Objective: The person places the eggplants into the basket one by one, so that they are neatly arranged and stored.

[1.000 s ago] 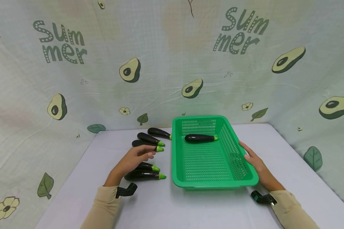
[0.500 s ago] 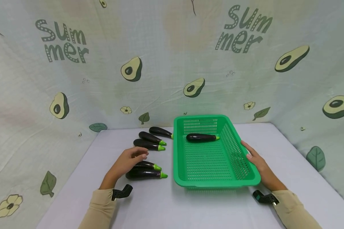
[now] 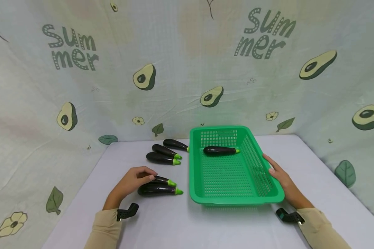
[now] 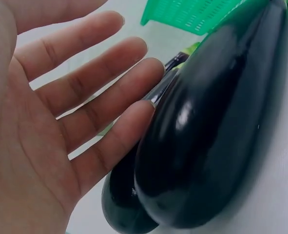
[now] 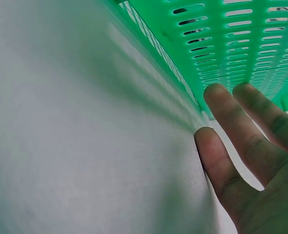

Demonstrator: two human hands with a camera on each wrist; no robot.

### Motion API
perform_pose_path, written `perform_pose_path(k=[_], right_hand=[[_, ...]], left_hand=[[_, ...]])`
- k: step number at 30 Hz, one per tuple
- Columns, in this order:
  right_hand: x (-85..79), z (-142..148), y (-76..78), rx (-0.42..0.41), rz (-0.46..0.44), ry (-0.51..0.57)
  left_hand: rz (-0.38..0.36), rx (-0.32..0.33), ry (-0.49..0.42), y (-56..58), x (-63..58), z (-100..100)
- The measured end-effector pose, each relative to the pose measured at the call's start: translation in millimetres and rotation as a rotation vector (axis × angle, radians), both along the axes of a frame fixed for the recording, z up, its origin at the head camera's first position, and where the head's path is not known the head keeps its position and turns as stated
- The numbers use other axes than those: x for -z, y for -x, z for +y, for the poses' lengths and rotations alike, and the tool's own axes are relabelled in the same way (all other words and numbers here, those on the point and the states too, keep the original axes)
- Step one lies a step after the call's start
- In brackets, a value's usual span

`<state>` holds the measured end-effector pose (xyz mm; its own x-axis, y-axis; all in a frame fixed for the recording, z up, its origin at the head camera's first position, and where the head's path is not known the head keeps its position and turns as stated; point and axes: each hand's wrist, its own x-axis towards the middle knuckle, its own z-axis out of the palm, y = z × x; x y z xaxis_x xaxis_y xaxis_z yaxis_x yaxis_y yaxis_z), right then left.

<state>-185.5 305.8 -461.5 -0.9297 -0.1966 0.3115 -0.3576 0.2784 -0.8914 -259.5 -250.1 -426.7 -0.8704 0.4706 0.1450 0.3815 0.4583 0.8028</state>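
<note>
My left hand (image 3: 131,180) hovers at the near pair of eggplants, fingertips overlapping the blunt end of the upper eggplant (image 3: 162,181). In the left wrist view its fingers are spread and fairly straight, right beside a large glossy eggplant (image 4: 197,136) with another partly hidden behind it. The nearer eggplant (image 3: 155,189) points its green stem toward the green basket (image 3: 236,200). My right hand (image 3: 281,180) rests along the basket's right outer side. In the right wrist view, its extended fingers (image 5: 241,131) lie by the slotted wall. One eggplant (image 3: 219,150) lies inside the basket.
Farther back, left of the basket, lie an eggplant (image 3: 159,158), another eggplant (image 3: 163,150) and a third eggplant (image 3: 175,144) by the basket wall. The white table (image 3: 162,224) meets a printed cloth backdrop (image 3: 174,52) behind.
My left hand has drawn back toward me and left, from the far eggplants to the near pair, uncovering the one behind. The right hand stays at the basket; the view shifts slightly.
</note>
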Motion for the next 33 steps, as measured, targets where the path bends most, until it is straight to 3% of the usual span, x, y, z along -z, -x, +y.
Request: perform_pose_path(k=[7, 17, 22, 33], right_hand=[[-0.8, -1.8, -2.7, 0.007, -0.010, -0.015], [-1.4, -1.0, -2.4, 0.001, -0.004, 0.003], [0.3, -1.8, -2.3, 0.001, -0.004, 0.004], [0.0, -0.9, -0.7, 0.002, 0.002, -0.004]], left_hand=[[0.009, -0.043, 0.015, -4.7, 3.0, -7.4], [-0.005, -0.178, 0.088, -10.5, 12.1, -15.2], [-0.043, -0.159, 0.146, -12.6, 10.6, -23.2], [-0.117, -0.043, 0.191, -9.7, 14.1, -32.6]])
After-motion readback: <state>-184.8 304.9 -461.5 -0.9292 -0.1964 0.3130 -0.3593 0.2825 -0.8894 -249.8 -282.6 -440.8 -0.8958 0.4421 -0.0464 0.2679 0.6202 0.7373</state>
